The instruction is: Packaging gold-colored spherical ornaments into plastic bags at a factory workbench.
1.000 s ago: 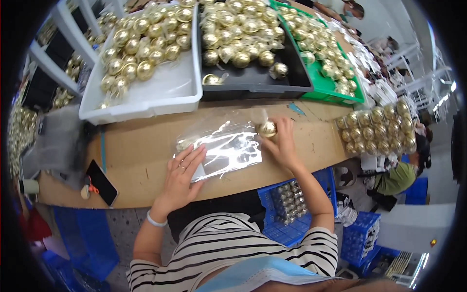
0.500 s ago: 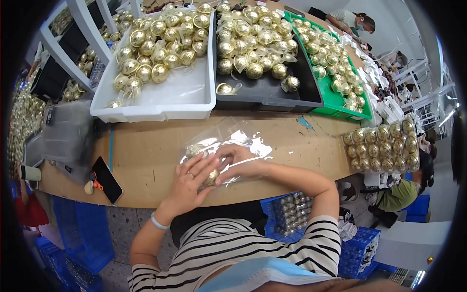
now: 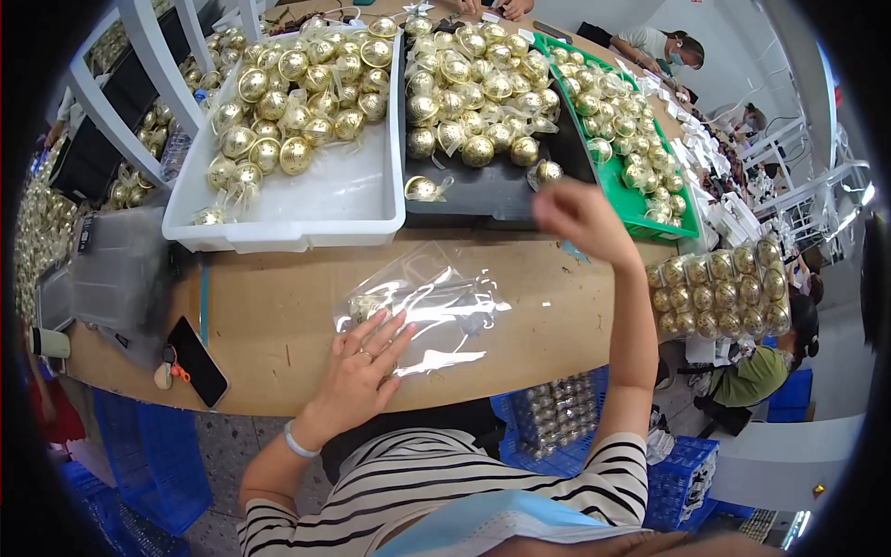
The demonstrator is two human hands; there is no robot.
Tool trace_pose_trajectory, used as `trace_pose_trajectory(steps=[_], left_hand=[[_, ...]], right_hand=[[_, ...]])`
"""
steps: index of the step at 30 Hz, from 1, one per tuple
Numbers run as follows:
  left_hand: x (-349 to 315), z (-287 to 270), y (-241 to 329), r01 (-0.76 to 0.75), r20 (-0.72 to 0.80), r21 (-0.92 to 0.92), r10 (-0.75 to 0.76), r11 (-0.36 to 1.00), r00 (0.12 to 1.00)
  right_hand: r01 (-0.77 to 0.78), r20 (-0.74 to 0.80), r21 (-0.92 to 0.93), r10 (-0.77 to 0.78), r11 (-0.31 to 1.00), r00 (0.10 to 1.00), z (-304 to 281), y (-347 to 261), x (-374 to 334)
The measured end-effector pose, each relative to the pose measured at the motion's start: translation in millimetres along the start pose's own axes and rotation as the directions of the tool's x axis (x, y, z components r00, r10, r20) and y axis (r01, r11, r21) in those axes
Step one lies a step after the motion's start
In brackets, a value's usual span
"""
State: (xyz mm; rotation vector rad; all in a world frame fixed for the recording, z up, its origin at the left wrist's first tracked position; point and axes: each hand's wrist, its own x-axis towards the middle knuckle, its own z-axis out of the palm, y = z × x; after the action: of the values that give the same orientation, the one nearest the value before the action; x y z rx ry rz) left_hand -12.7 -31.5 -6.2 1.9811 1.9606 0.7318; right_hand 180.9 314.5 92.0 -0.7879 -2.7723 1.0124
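from the head view, the left hand (image 3: 357, 367) lies flat, fingers spread, pressing on a clear plastic bag (image 3: 422, 311) that rests on the wooden table (image 3: 278, 316) just in front of the person. the right hand (image 3: 577, 218) is raised and blurred near the front edge of the black tray (image 3: 492, 190) of gold balls; whether its grip holds anything cannot be told. a white tray (image 3: 316, 200) of gold balls sits left of the black one, a green tray (image 3: 640, 200) right. a phone (image 3: 197, 360) lies at the table's left edge.
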Motion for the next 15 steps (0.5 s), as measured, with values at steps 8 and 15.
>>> trace_pose_trajectory(steps=[8,15], left_hand=[[6.8,6.4,2.7,-0.013,0.008,0.059,0.013,0.998,1.000],[13.8,12.0,4.4,-0.076,0.002,0.035,0.076,0.997,0.997]], right_hand=[[-0.061,-0.002,-0.743,0.089,0.667,0.996,53.6,33.0,154.5],[0.286,-0.186,0.647,-0.217,0.707,0.958,28.0,-0.4,11.9]])
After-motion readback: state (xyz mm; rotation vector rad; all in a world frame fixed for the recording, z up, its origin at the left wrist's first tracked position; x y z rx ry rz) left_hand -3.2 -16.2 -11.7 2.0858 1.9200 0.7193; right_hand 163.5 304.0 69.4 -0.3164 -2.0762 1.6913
